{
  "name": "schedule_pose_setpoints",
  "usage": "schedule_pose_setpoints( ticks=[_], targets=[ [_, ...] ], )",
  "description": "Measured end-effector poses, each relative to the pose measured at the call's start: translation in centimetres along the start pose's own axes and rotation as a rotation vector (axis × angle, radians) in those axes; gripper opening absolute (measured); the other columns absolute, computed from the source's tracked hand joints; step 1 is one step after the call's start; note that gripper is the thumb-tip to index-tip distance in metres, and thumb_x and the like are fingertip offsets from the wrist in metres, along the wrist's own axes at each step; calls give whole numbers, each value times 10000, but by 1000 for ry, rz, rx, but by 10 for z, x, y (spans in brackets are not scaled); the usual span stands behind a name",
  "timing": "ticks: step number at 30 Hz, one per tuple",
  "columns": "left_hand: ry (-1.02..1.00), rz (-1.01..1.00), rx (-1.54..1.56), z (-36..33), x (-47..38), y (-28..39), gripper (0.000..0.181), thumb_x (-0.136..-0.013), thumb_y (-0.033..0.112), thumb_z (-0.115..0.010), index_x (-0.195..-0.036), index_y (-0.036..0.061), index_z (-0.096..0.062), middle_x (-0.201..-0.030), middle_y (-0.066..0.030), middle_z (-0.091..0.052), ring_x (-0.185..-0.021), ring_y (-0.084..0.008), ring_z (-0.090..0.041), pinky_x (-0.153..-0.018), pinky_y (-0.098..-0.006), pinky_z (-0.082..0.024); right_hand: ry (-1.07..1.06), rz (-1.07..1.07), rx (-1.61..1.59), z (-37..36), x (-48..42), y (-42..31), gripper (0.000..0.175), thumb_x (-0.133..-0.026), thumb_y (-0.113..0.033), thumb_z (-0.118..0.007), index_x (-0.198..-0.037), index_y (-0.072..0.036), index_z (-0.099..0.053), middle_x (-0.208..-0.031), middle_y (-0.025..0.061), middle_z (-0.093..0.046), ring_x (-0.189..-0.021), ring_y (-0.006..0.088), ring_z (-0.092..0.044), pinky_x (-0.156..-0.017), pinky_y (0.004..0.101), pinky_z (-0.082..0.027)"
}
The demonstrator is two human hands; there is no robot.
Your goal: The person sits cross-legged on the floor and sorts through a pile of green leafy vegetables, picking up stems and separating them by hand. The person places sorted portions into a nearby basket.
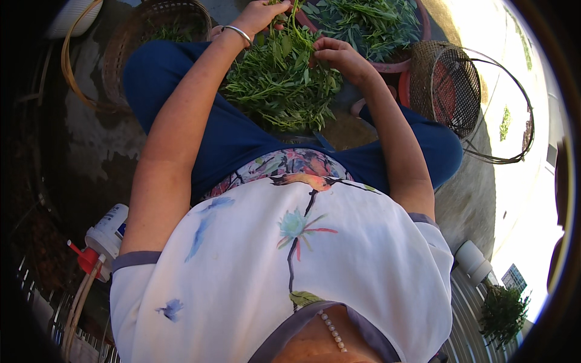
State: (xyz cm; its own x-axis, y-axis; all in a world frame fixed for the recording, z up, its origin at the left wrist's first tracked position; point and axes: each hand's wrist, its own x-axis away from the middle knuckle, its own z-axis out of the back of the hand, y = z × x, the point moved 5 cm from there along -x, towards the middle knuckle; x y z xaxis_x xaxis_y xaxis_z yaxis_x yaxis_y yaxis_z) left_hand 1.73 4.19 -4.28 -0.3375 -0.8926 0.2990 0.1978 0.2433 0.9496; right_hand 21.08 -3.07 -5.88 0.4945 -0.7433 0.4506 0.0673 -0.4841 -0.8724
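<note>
My left hand (261, 17), with a silver bangle (239, 34) at the wrist, grips several leafy green stems (296, 32) near the top of the view. The stems slant down towards my right hand (341, 58), whose thumb and fingers pinch at their leafy side. Exactly what lies between those fingertips is partly hidden. Below both hands, between my bent knees, is a large heap of leafy greens (281, 97). Whatever holds this heap is mostly covered. Beyond my right hand, a pink-rimmed basin (394, 67) holds more cut greens (367, 27).
An open-weave basket (442, 88) with a thin hoop handle lies by my right knee, beside a red container (403, 88). Left of my left knee stands a woven basket (118, 54) with some greens inside. A white bucket (106, 233) is behind my left elbow.
</note>
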Motion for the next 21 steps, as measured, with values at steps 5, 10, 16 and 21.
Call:
schedule_pose_setpoints(
  ticks=[5, 10, 16, 21],
  targets=[
    [-3, -89, -17, -2, -5, -2, 330, -768, 348, -689, -965, 87, -645, -859, 11, -596, -678, -74, -548, -618, -227, -453, -6, -10, -126, 5, -3, 9, 234, -806, -184, -593, -995, -47, -578, -878, 43, -621, -832, 152, -583, -763, 293, -449],
    [7, -88, 13, 2, -9, -6, 322, -753, 320, -710, -955, 78, -642, -848, 1, -601, -680, -79, -556, -644, -241, -466, -51, -35, -207, -4, 3, 1, 247, -808, -217, -602, -1000, -62, -603, -905, 16, -612, -856, 122, -562, -748, 271, -443],
    [10, -33, -53, -1, -4, -5, 309, -738, 327, -722, -928, 95, -644, -837, 10, -605, -658, -71, -564, -618, -224, -443, -59, -14, 14, -8, -1, 2, 176, -831, -146, -585, -988, -67, -591, -892, 5, -626, -824, 78, -576, -718, 207, -436],
    [7, -38, -49, 0, -4, -4, 325, -735, 352, -716, -936, 108, -637, -835, 19, -606, -664, -60, -565, -563, -210, -402, -32, 24, 61, -13, -5, 0, 147, -824, -142, -580, -953, -76, -607, -861, -16, -618, -774, 49, -547, -670, 192, -412]
  ],
)
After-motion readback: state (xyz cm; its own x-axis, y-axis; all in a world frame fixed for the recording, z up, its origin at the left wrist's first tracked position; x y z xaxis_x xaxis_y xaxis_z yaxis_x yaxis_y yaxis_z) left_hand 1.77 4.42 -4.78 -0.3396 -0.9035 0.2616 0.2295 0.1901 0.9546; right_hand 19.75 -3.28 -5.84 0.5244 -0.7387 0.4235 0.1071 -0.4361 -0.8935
